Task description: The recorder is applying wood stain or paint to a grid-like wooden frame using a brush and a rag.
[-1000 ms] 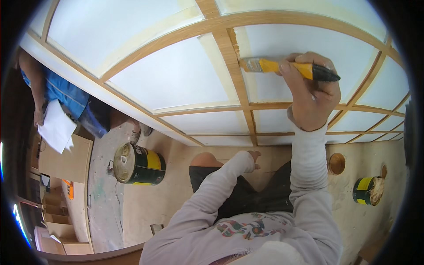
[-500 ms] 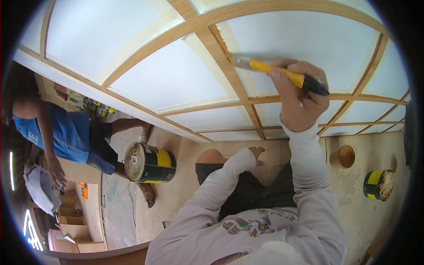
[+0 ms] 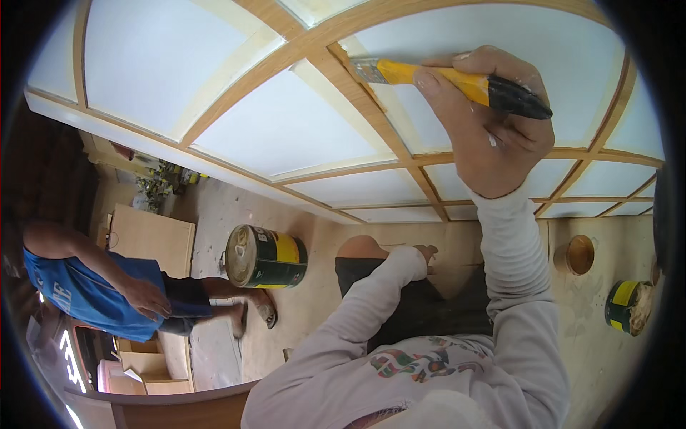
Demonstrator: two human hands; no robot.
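My right hand [image 3: 500,121] is closed round a paintbrush [image 3: 457,80] with a yellow handle and black end. The bristles touch the edge of a wooden strip [image 3: 357,86] where it borders a white panel [image 3: 493,43]. Pale yellowish bands run along the panel's borders beside the strips. Low down near my knee, my left hand [image 3: 427,256] rests with its fingers apart and holds nothing. My raised right arm hides part of the lower frame.
A dark green and yellow paint can [image 3: 266,256] stands on the floor to the left. An orange-brown tub [image 3: 576,254] and a smaller can [image 3: 629,306] stand at the right. A person in a blue shirt [image 3: 107,289] is at the left, near cardboard boxes [image 3: 146,368].
My right hand has moved the brush up along the wooden strip. The person in blue has shifted closer to the large can, and a white item they held is no longer seen in their hand.
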